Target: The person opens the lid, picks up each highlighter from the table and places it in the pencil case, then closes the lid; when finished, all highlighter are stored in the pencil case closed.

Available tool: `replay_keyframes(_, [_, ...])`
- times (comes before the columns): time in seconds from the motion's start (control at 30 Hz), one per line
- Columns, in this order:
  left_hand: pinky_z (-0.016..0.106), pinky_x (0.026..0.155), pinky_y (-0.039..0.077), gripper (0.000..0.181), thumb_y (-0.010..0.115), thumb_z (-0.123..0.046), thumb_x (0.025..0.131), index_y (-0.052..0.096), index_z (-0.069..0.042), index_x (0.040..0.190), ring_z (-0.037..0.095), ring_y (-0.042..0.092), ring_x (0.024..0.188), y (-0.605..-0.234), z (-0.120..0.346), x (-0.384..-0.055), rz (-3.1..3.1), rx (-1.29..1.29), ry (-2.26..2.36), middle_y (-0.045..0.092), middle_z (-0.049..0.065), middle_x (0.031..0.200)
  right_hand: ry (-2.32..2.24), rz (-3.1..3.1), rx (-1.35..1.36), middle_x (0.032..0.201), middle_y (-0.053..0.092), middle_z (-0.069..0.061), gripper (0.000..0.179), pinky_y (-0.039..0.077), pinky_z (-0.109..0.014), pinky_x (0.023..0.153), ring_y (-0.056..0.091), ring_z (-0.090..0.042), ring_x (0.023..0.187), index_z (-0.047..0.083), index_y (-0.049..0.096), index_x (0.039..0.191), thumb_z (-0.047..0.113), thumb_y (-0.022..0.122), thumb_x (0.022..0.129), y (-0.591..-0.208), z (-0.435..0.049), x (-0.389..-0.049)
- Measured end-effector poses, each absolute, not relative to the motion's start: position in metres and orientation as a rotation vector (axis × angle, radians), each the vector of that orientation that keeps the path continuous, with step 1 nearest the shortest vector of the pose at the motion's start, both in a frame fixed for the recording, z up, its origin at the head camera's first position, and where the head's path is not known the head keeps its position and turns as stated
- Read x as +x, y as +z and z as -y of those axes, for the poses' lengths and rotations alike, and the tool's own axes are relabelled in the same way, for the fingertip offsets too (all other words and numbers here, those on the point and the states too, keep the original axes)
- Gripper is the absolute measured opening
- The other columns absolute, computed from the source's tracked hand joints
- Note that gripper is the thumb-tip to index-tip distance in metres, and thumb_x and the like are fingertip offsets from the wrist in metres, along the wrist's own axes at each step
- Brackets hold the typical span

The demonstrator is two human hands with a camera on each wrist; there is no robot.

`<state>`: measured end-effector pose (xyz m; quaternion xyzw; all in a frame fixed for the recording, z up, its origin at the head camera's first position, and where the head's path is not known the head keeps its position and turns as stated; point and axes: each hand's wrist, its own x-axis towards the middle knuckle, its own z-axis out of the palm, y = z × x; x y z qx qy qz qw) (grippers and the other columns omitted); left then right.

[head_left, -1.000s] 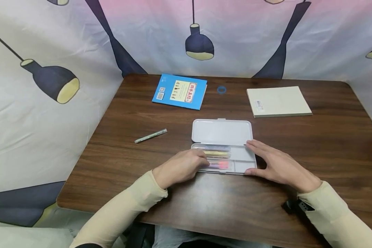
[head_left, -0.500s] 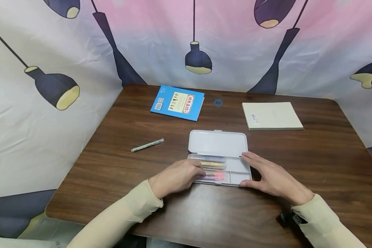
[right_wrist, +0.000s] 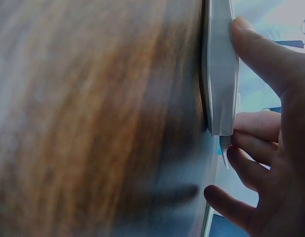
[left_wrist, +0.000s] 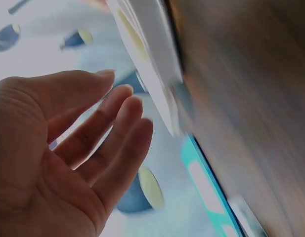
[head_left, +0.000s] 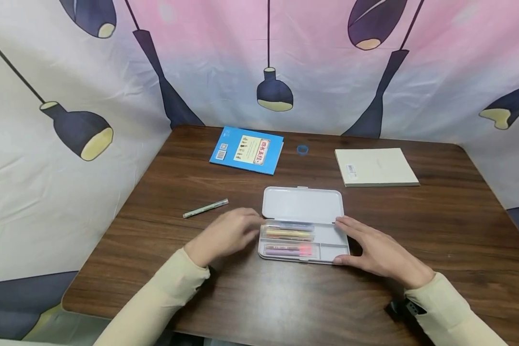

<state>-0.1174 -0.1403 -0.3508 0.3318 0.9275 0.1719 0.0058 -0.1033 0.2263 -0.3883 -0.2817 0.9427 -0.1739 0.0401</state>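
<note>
A white pencil case [head_left: 328, 234] lies open on the table, its lid [head_left: 302, 204] tipped back away from the person. Inside, yellow-toned pens [head_left: 290, 234] lie in the rear compartment, and pink and purple pens [head_left: 287, 250] in the front one. The left hand [head_left: 227, 234] is just left of the case, fingers loosely bent and nothing in them; the left wrist view shows this hand [left_wrist: 93, 133] apart from the case [left_wrist: 152, 64]. My right hand [head_left: 378, 247] holds the case's right end, thumb at the front corner and fingers toward the hinge.
A pale green pen [head_left: 205, 208] lies on the brown table [head_left: 242, 307], left of the case. Farther back are a blue book [head_left: 246, 150], a blue ring [head_left: 302, 150] and a cream-coloured book [head_left: 377, 167]. Behind the table hangs a lamp-patterned cloth [head_left: 225, 57].
My left hand has let go of the pens in the front compartment and drawn back left, out of the case. The right hand stays at the case's right end. The head view has tilted up.
</note>
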Motion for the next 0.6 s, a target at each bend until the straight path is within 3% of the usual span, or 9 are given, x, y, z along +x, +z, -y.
replay_keyframes(0.17, [0.046,0.101,0.048,0.033,0.070,-0.012,0.092,0.069,-0.008,0.125,0.027,0.060,0.116,-0.352,0.175,-0.135,-3.013,0.732,0.505,0.065,0.011,0.124,-0.535,-2.895,-0.878,0.156,0.042,-0.009,0.091,0.045,-0.052,0.102,0.048,-0.031,0.137,0.012,0.046,0.150,0.070,0.063,0.083,-0.388,-0.227,-0.104])
replay_keyframes(0.3, [0.052,0.102,0.045,0.044,0.071,-0.015,0.092,0.062,-0.006,0.134,0.035,0.053,0.122,-0.357,0.207,-0.142,-3.048,0.478,0.441,0.058,0.016,0.132,-0.527,-2.879,-0.885,0.156,0.040,-0.010,0.091,0.045,-0.053,0.102,0.047,-0.031,0.137,0.012,0.045,0.151,0.071,0.062,0.083,-0.386,-0.227,-0.108])
replay_keyframes(0.43, [0.056,0.096,0.045,0.046,0.071,-0.015,0.093,0.060,-0.005,0.136,0.040,0.053,0.119,-0.362,0.231,-0.142,-3.022,0.308,0.380,0.057,0.020,0.130,-0.528,-2.861,-0.877,0.157,0.039,-0.011,0.093,0.045,-0.054,0.102,0.046,-0.032,0.138,0.011,0.044,0.151,0.072,0.062,0.083,-0.386,-0.227,-0.109])
replay_keyframes(0.6, [0.055,0.088,0.047,0.041,0.070,-0.013,0.094,0.062,-0.002,0.132,0.037,0.058,0.104,-0.366,0.248,-0.142,-2.989,0.276,0.358,0.061,0.020,0.118,-0.546,-2.862,-0.835,0.157,0.039,-0.011,0.093,0.045,-0.054,0.102,0.046,-0.032,0.138,0.012,0.044,0.151,0.072,0.062,0.082,-0.389,-0.228,-0.105])
